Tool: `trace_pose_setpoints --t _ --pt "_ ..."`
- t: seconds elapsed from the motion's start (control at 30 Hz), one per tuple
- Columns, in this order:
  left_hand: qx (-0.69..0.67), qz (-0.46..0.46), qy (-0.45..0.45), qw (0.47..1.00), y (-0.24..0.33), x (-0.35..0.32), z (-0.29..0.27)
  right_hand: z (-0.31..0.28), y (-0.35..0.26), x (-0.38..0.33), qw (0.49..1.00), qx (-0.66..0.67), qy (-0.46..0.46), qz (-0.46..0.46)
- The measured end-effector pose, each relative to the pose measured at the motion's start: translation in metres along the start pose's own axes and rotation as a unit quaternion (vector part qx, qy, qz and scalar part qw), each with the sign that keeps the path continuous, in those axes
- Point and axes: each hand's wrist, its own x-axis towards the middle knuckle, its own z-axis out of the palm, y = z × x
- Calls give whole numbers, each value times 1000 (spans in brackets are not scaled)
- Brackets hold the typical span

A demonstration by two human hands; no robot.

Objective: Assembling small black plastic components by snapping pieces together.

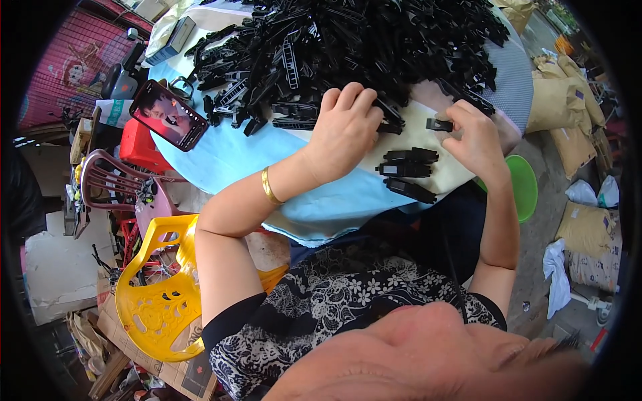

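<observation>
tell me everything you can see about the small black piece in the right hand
The small black piece is a short, flat, roughly rectangular part that looks like moulded plastic. The right hand pinches its right end between fingertips, holding it roughly level just above the pale cloth of the table, beside the big heap of black parts. Finer detail is too small to tell. The left hand does not touch it.
</observation>
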Motion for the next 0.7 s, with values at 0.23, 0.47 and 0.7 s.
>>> trace_pose_setpoints --t 0.23,0.47,0.7 --pt "-183 60 -7 981 7 8 14 11 -11 4 972 233 -3 -14" --pt "-319 -16 -40 947 4 3 7 8 -15 -4 982 176 -55 -38" --pt "-268 -26 -11 963 7 6 12 -5 -19 -9 995 42 -4 -87"
